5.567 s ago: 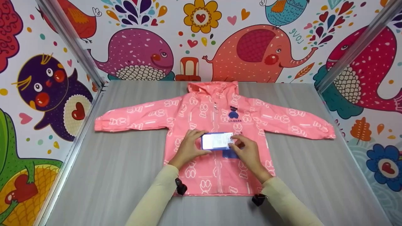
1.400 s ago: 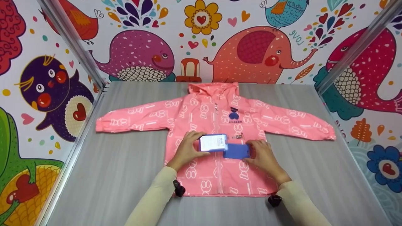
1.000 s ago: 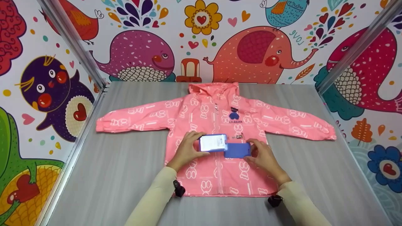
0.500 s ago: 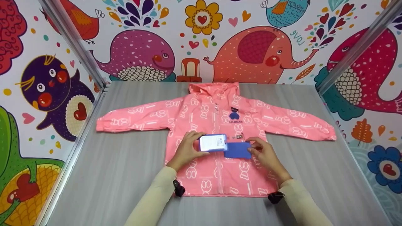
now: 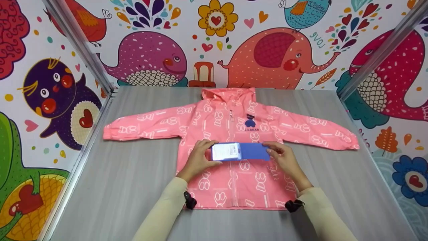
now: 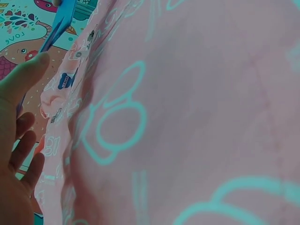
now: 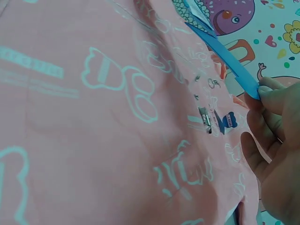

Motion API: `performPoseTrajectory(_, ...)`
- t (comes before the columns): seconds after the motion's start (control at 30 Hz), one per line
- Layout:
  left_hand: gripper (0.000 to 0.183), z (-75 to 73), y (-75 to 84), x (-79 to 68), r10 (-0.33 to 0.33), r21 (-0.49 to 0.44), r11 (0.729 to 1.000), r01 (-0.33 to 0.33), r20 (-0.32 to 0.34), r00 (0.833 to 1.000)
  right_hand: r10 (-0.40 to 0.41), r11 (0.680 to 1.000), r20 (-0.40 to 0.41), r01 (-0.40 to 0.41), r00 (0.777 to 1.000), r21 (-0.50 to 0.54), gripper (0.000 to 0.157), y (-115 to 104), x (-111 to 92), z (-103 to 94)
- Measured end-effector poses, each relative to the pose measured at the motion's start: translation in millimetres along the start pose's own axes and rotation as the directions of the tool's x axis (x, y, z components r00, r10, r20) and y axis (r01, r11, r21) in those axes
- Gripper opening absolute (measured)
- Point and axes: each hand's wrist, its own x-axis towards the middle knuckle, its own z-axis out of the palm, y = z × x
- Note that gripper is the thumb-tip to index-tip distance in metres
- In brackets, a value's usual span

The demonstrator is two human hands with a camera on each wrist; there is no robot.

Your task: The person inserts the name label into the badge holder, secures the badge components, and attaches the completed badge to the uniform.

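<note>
My left hand (image 5: 199,160) holds a blue-framed card holder (image 5: 224,151) by its left end, thumb below and fingers above. White printed paper or card shows in its face. With thumb and fingers my right hand (image 5: 286,160) pinches a flat blue cover (image 5: 254,151) by its right end. The cover lies level with the holder and meets its right end; whether it sits inside the frame cannot be told. In the right wrist view the cover (image 7: 229,61) appears edge-on. Both pieces are held above a pink hooded jacket (image 5: 219,187) with white bear outlines.
The jacket lies face up with both sleeves spread on a grey wood-grain table (image 5: 133,187). Small metal zip pulls (image 7: 205,119) show on its front. Cartoon-printed wall panels (image 5: 207,43) with metal corner posts stand around the table.
Earlier, my right hand touched the holder's white face while the blue cover lay on the jacket. It then took up the cover, which has since risen level with the holder's right end.
</note>
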Motion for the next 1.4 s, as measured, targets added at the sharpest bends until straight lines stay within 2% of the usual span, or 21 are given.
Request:
performPoseTrajectory(0.13, 0.077, -1.6, 0.1, -0.7, 0.009, 0.003, 1.0, -0.009, -0.005, 1.0, -0.014, 0.999, -0.026, 0.015, 1.0, 0.037, 0.028, -9.8, 1.7, -5.6)
performPoseTrajectory(0.3, 0.077, -2.7, 0.1, -1.1, 0.0, -0.009, 1.0, 0.0, -0.001, 1.0, 0.014, 0.997, -0.033, -0.012, 0.999, 0.07, 0.028, 0.2, 7.2, -6.3)
performPoseTrajectory(0.7, 0.078, -3.0, 1.8, 0.3, 0.002, -0.019, 1.0, -0.002, -0.003, 1.0, -0.013, 0.989, 0.049, 0.005, 0.999, 0.148, 0.028, 6.8, 13.8, 4.8)
performPoseTrajectory(1.07, 0.079, -2.1, 0.0, 1.7, 0.018, -0.036, 0.999, -0.018, -0.006, 1.0, 0.023, 0.992, 0.067, -0.031, 0.997, 0.121, 0.028, 9.0, 15.7, 4.9)
performPoseTrajectory(1.4, 0.079, -3.2, 1.5, 1.0, 0.0, -0.052, 0.999, 0.0, 0.011, 1.0, 0.038, 0.996, 0.078, -0.045, 0.996, 0.083, 0.028, 10.0, 15.1, 5.5)
